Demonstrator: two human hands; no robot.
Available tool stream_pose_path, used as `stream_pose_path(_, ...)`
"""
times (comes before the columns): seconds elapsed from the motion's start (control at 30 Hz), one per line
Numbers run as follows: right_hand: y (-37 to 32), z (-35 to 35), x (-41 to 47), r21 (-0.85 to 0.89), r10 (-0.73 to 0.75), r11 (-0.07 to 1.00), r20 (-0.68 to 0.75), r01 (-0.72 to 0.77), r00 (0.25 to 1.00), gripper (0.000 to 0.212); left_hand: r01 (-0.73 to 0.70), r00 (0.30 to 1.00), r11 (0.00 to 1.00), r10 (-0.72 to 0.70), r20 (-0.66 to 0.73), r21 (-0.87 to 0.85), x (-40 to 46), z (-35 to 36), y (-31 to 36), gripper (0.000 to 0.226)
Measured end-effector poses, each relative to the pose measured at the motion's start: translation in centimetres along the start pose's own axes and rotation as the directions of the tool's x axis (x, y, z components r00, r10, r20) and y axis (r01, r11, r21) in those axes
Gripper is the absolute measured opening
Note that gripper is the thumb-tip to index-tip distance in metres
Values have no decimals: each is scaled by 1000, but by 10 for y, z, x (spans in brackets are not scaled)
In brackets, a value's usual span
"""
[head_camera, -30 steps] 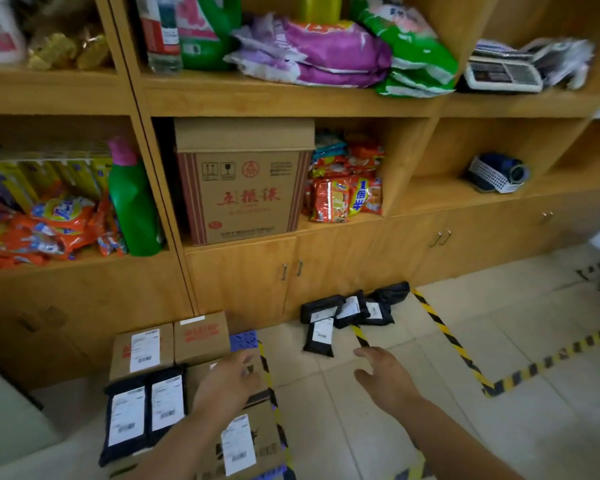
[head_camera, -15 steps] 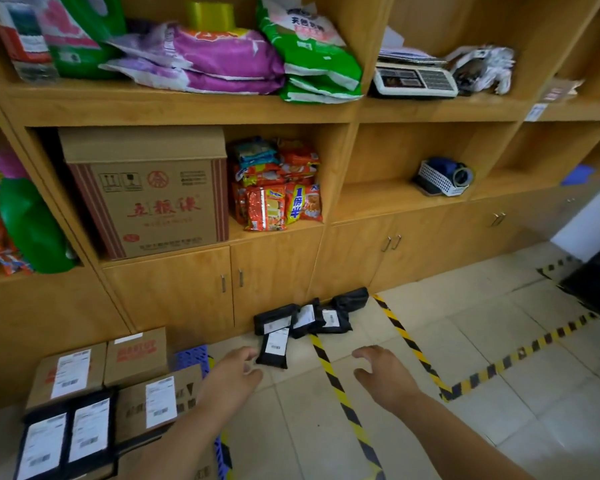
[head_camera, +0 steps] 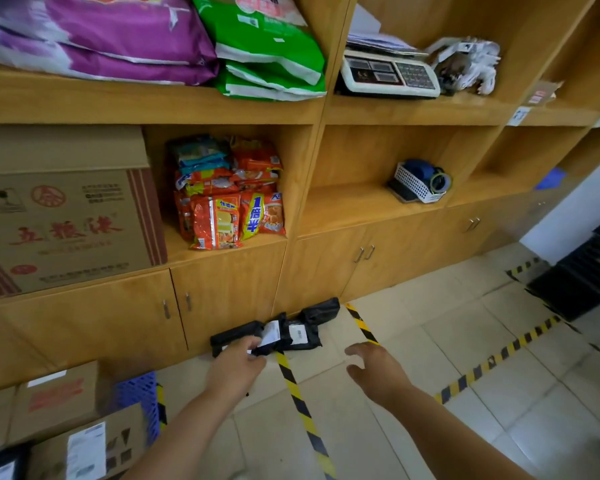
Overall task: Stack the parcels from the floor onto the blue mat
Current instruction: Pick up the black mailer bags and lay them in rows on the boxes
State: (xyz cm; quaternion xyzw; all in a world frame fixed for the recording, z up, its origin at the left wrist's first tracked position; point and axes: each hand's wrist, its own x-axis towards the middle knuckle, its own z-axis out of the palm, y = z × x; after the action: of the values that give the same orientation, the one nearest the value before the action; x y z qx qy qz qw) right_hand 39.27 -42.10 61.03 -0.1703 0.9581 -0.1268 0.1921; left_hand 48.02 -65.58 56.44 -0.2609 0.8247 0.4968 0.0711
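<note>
Several black bagged parcels with white labels lie on the tiled floor against the cabinet base: one at the left (head_camera: 234,333), one in the middle (head_camera: 298,336), one at the right (head_camera: 321,310). My left hand (head_camera: 236,368) is laid over the front of this pile, fingertips on a white label; whether it grips a parcel is hidden. My right hand (head_camera: 374,370) hovers over the floor to the right of the pile with fingers spread and nothing in it. The blue mat (head_camera: 139,393) shows at lower left, with cardboard parcels (head_camera: 56,400) and black parcels (head_camera: 0,467) stacked on it.
Wooden shelving and cabinet doors (head_camera: 229,299) stand right behind the parcels. Yellow-black tape (head_camera: 302,407) runs across the floor between my hands and off to the right. A dark object (head_camera: 582,278) stands at the right edge. A large carton (head_camera: 66,223) fills the left shelf.
The view has swung right and closer to the black parcels. My left hand left the stack on the mat and reached onto the pile on the floor. My right hand stayed spread beside it.
</note>
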Motion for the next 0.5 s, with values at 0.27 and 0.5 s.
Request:
stream_pose_path(0.27, 38, -30, 77, 35, 75, 997, 31, -76, 997, 37, -10, 999, 998, 7, 43, 65, 93, 20, 51, 41)
stream_pose_path(0.5, 95, -53, 149, 46, 69, 996, 116, -75, 991, 36, 40, 999, 998, -40, 3, 53, 149, 58, 82, 39)
